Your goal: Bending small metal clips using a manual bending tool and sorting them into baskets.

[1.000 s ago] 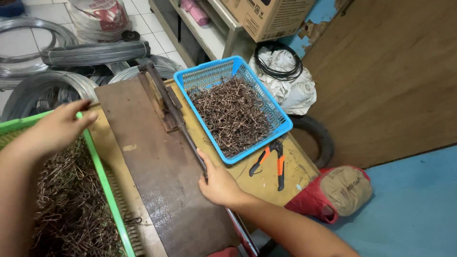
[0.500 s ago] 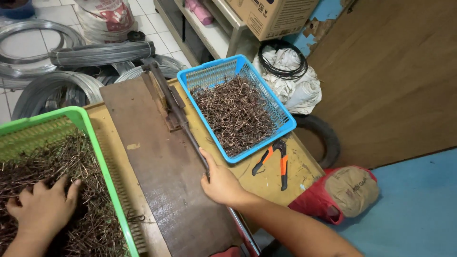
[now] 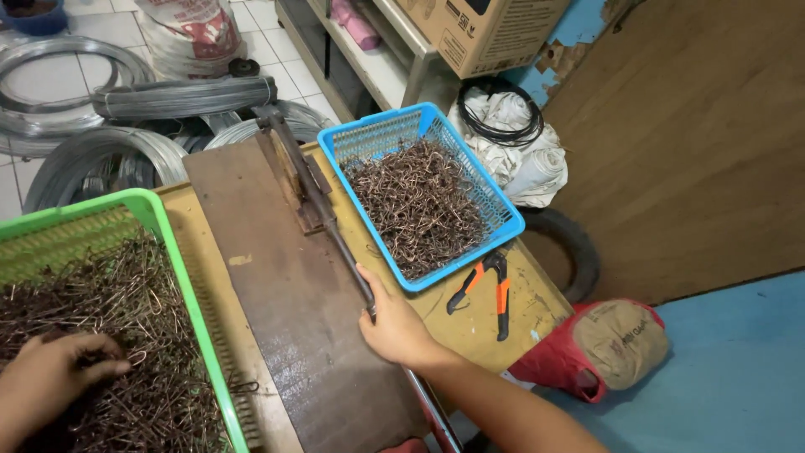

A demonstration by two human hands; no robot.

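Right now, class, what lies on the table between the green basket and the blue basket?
In the head view, a dark wooden board with a long metal lever lies between them; the right hand rests on that lever.

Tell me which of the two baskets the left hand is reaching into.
The green basket at the left: the left hand rests in its wire pieces. The blue basket sits beyond the right hand, untouched.
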